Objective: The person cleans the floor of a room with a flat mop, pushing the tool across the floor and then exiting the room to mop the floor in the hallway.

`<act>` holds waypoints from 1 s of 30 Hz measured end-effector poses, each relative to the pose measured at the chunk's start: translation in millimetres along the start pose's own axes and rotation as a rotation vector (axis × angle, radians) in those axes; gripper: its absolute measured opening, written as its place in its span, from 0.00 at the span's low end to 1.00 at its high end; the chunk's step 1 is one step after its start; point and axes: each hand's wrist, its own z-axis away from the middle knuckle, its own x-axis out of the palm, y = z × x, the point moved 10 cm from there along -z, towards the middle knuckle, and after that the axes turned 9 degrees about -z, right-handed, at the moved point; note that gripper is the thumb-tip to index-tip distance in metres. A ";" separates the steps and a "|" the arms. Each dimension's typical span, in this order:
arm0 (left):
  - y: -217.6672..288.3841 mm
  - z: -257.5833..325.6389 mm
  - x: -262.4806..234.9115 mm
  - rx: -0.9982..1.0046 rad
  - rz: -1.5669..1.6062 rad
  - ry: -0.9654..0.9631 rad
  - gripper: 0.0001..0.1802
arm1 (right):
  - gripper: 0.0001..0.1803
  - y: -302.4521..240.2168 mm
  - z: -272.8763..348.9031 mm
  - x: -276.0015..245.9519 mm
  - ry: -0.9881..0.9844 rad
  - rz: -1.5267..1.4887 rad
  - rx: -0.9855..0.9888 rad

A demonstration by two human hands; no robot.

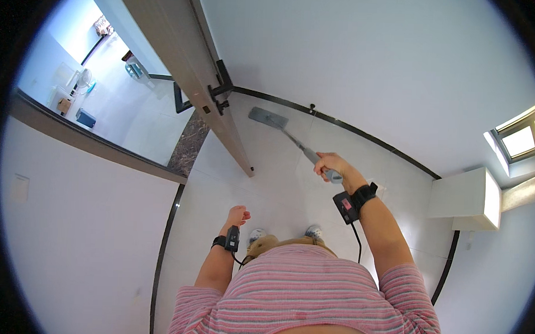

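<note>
My right hand (pixel 333 164) is wrapped round the grey handle of a flat mop (pixel 268 117). The mop slants away to the far left, and its flat grey rectangular head lies on the pale floor near the foot of the wall. The grip end of the handle pokes out below my fingers. My left hand (pixel 238 215) hangs in front of my body with its fingers curled in, and nothing shows in it. Each wrist wears a black strap with a small box and cable.
An open brown door (pixel 191 64) with a black handle (pixel 220 90) stands left of the mop head. A black doorstop (pixel 312 108) sits by the dark skirting. At the right is a white cabinet (pixel 468 199) below a window. Beyond the doorway, a fan (pixel 84 78) and boxes stand.
</note>
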 end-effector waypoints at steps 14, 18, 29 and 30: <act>83.1 -14.3 -9.1 0.107 -0.190 -0.161 0.12 | 0.38 46.1 85.1 34.6 0.206 0.054 0.020; 78.3 -14.5 10.1 0.072 -0.291 -0.230 0.11 | 0.37 71.8 124.8 37.9 0.249 0.056 0.056; 38.3 9.9 -33.2 0.042 -0.298 -0.239 0.10 | 0.34 85.1 131.9 87.6 0.170 0.055 0.012; 32.6 15.3 -38.6 0.047 -0.266 -0.230 0.11 | 0.34 83.8 122.9 92.4 0.155 0.070 0.011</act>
